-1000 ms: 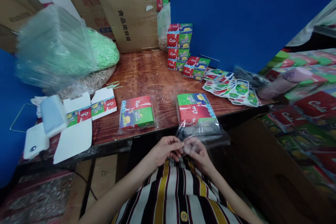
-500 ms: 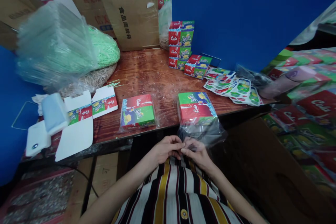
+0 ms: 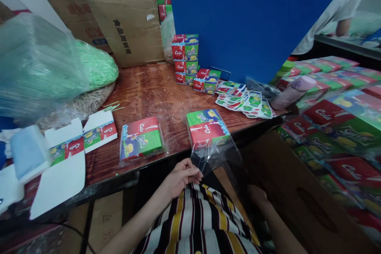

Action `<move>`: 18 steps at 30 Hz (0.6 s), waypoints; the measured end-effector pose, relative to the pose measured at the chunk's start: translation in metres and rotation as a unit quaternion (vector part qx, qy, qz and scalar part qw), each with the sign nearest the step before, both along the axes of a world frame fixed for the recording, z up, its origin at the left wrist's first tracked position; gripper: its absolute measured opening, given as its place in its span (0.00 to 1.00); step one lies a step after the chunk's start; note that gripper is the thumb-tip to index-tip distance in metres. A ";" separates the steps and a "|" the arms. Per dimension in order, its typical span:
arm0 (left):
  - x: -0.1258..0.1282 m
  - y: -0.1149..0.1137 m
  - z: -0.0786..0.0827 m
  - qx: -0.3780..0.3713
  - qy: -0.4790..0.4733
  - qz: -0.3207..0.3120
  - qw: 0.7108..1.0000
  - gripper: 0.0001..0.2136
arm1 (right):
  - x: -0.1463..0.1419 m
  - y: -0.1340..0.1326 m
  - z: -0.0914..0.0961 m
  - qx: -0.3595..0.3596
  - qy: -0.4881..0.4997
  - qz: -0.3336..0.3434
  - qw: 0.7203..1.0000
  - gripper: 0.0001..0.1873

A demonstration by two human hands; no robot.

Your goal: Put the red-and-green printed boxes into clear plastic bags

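Note:
My left hand (image 3: 182, 177) is closed in a pinch just off the table's front edge. Its fingertips are at the loose end of a clear plastic bag (image 3: 218, 154). Inside that bag lies a red, green and blue Cola/Sprite box (image 3: 207, 127), flat on the table by the edge. My right hand (image 3: 257, 196) is low at the right, in shadow below the table and beside a brown carton (image 3: 285, 174); its fingers are too dark and blurred to make out. A second bagged Cola/Sprite box (image 3: 142, 137) lies to the left of the first.
An unfolded box (image 3: 67, 166) and a light-blue pack (image 3: 29, 152) lie at left, before bagged green paper shreds (image 3: 99, 65). Small boxes (image 3: 186, 53) are stacked behind, beside flat cards (image 3: 245, 99). Many wrapped boxes (image 3: 336, 123) fill the right. A person's sleeve (image 3: 336, 16) shows beyond the blue panel (image 3: 238, 16).
My right hand has left my left hand and the bag's end and dropped to the right below the table. The view has turned right, bringing a person into sight.

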State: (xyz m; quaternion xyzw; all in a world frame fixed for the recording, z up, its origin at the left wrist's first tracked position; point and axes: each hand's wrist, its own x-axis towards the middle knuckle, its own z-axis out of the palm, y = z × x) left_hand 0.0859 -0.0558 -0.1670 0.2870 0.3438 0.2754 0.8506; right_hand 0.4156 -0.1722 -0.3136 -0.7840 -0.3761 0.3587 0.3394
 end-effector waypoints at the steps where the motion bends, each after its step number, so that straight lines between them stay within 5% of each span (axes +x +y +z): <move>1: 0.001 0.000 0.000 -0.001 -0.001 -0.001 1.000 0.17 | 0.000 0.000 -0.001 -0.013 -0.007 -0.009 1.000 0.05; 6: 0.004 0.003 -0.001 -0.012 0.025 0.004 1.000 0.18 | -0.006 0.034 0.021 0.002 -0.013 -0.063 0.998 0.21; 9: 0.008 0.005 -0.004 -0.011 0.055 0.010 0.998 0.19 | -0.016 0.058 0.062 0.096 0.045 -0.083 0.991 0.32; 12: 0.010 0.007 -0.007 -0.007 0.060 0.004 0.998 0.18 | -0.031 0.072 0.106 0.184 0.232 -0.047 0.954 0.43; 15: 0.012 0.010 -0.011 0.002 0.062 0.013 0.998 0.18 | -0.046 0.078 0.128 0.162 0.237 0.053 0.956 0.34; 18: 0.012 0.014 -0.015 0.014 0.083 0.037 0.996 0.18 | -0.053 0.080 0.125 0.162 0.166 0.072 0.970 0.20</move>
